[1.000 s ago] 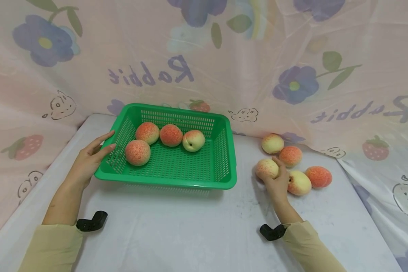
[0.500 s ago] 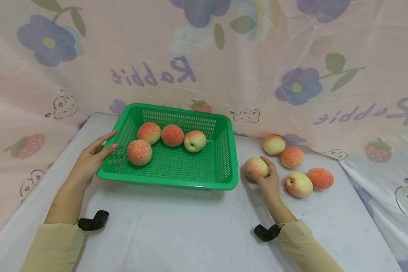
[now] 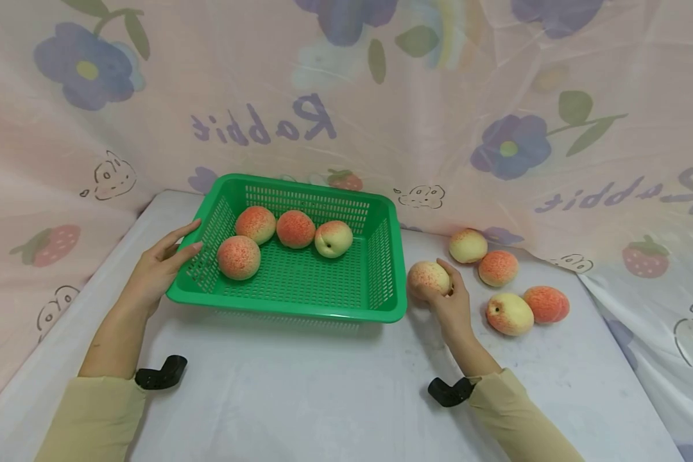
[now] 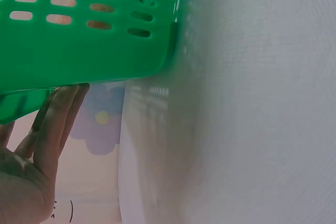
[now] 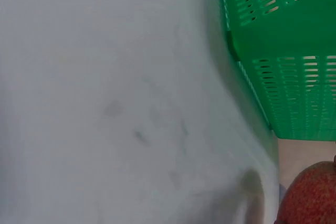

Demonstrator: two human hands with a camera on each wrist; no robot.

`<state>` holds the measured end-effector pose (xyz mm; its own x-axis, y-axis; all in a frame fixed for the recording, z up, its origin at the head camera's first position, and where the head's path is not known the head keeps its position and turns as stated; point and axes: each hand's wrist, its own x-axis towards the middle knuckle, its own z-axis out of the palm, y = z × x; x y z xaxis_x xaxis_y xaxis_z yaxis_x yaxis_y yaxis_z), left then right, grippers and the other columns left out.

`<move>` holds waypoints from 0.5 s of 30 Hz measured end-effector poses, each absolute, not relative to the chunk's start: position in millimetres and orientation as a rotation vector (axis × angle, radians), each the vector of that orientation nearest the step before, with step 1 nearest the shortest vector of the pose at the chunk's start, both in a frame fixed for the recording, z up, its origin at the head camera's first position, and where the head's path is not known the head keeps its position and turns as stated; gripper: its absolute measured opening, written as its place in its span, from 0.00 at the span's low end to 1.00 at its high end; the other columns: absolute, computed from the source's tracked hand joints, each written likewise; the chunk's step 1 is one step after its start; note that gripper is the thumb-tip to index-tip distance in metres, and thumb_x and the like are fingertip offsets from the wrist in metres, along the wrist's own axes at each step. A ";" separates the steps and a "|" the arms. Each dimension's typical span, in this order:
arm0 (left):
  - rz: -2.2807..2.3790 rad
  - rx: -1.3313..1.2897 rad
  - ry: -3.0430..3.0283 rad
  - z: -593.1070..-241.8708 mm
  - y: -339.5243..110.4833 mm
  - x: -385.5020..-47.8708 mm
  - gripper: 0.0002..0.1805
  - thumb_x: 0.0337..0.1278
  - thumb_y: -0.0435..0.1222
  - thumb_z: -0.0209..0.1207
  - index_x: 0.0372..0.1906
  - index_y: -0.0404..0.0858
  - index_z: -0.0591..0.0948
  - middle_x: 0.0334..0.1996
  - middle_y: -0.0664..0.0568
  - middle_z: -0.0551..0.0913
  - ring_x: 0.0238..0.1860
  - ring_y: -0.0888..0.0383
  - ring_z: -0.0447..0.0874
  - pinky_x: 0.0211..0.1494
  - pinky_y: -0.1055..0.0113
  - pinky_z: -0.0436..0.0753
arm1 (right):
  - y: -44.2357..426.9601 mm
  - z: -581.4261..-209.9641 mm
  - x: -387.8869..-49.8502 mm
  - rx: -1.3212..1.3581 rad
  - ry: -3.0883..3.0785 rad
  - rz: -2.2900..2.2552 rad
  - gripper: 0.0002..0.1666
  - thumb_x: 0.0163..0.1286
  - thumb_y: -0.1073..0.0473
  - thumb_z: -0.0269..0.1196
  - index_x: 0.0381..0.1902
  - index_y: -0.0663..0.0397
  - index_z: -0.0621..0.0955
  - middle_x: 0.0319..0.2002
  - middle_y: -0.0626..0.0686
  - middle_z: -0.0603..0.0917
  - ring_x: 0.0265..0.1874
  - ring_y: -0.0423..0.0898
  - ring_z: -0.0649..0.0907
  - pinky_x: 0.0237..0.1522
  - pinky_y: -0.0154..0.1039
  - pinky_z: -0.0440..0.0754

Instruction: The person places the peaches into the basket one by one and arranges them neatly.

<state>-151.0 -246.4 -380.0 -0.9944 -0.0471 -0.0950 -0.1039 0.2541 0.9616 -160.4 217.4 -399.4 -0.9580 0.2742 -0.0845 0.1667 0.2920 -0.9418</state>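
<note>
My left hand (image 3: 153, 276) touches the left rim of a green basket (image 3: 283, 308) with extended fingers; in the left wrist view the fingers (image 4: 55, 124) lie straight against the basket (image 4: 79, 56). Inside the basket are several peaches, a pinkish one (image 3: 239, 258) nearest that hand and a pale one (image 3: 333, 239) furthest right. My right hand (image 3: 453, 308) grips a pale speckled peach (image 3: 427, 279) just outside the basket's right wall. The right wrist view shows this peach (image 5: 312, 198) at the lower right, near the basket (image 5: 294, 35).
On the white table (image 3: 300, 391), right of my right hand, lie more peaches: a pale one (image 3: 468, 246), an orange one (image 3: 498, 268), a yellow one (image 3: 509, 314) and a reddish one (image 3: 547, 304). Behind the table hangs a printed curtain (image 3: 381, 115).
My right hand has moved left with the peach, away from the other loose peaches and closer to the basket. The left hand keeps its place on the rim.
</note>
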 end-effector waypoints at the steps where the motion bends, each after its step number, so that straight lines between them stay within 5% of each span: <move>1: 1.888 -0.150 2.451 -379.9 -246.1 -150.9 0.31 0.66 0.55 0.52 0.72 0.63 0.60 0.77 0.46 0.38 0.76 0.38 0.32 0.67 0.28 0.40 | 216.6 -397.7 -160.6 -0.416 -2.442 1.779 0.40 0.61 0.65 0.63 0.71 0.47 0.64 0.64 0.60 0.66 0.56 0.49 0.67 0.50 0.32 0.71; 6: 1.885 -0.151 2.454 -379.1 -245.2 -150.3 0.31 0.65 0.55 0.52 0.72 0.64 0.60 0.77 0.45 0.38 0.76 0.38 0.32 0.67 0.28 0.41 | 213.9 -388.2 -162.4 -0.388 -2.422 1.828 0.40 0.63 0.67 0.62 0.72 0.48 0.63 0.64 0.59 0.64 0.55 0.46 0.66 0.38 0.23 0.77; 15: 1.884 -0.157 2.453 -379.4 -245.3 -150.5 0.32 0.65 0.56 0.53 0.72 0.63 0.60 0.77 0.46 0.38 0.76 0.38 0.32 0.67 0.28 0.40 | 211.2 -368.4 -168.3 -0.359 -2.425 1.825 0.41 0.62 0.65 0.63 0.72 0.45 0.63 0.66 0.54 0.62 0.54 0.43 0.67 0.42 0.23 0.76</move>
